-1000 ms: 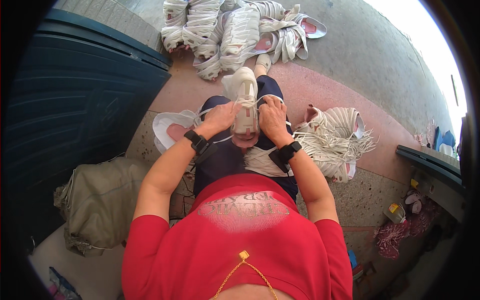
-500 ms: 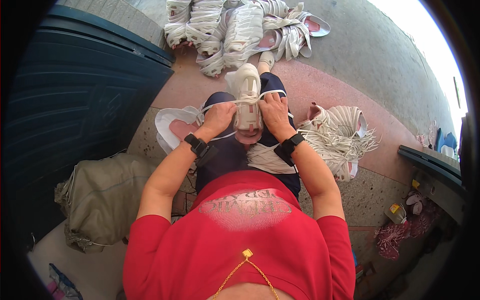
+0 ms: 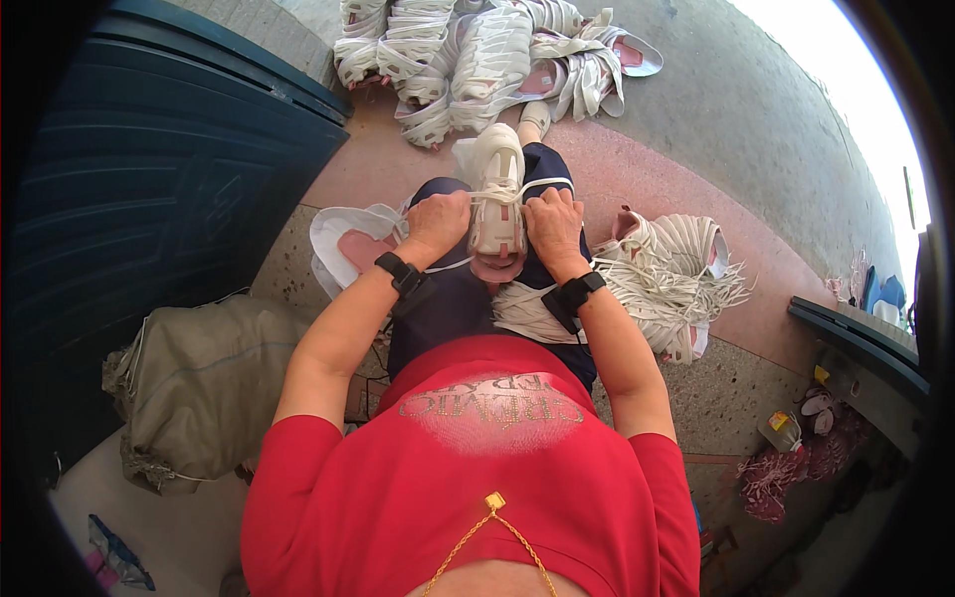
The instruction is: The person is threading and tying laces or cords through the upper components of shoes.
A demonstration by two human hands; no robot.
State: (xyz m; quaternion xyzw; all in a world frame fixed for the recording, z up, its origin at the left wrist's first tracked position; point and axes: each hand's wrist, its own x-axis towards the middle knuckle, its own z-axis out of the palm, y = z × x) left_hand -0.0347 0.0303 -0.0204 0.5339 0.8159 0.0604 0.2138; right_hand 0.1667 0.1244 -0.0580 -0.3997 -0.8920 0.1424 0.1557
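A cream and pink sneaker upper [image 3: 497, 227] rests lengthwise on my lap, its toe pointing away from me. A white shoelace [image 3: 484, 196] runs across its front. My left hand [image 3: 439, 223] is closed on the lace at the shoe's left side, fingertips pinched together. Opposite it, my right hand [image 3: 555, 229] grips the lace close to the shoe's right side. One lace length loops from there over my right knee. A bundle of loose white laces [image 3: 535, 312] lies on my lap below the shoe.
Laced uppers [image 3: 487, 60] are heaped on the floor ahead. More uppers [image 3: 681, 239] with tangled laces lie to my right, and a white upper with pink lining [image 3: 348, 244] to my left. A dark blue door [image 3: 189, 179] and a stuffed olive sack [image 3: 219, 383] stand at left.
The lace now sits closer across the shoe. My right hand has shifted slightly outward and toward me, and my left hand has moved slightly away from me.
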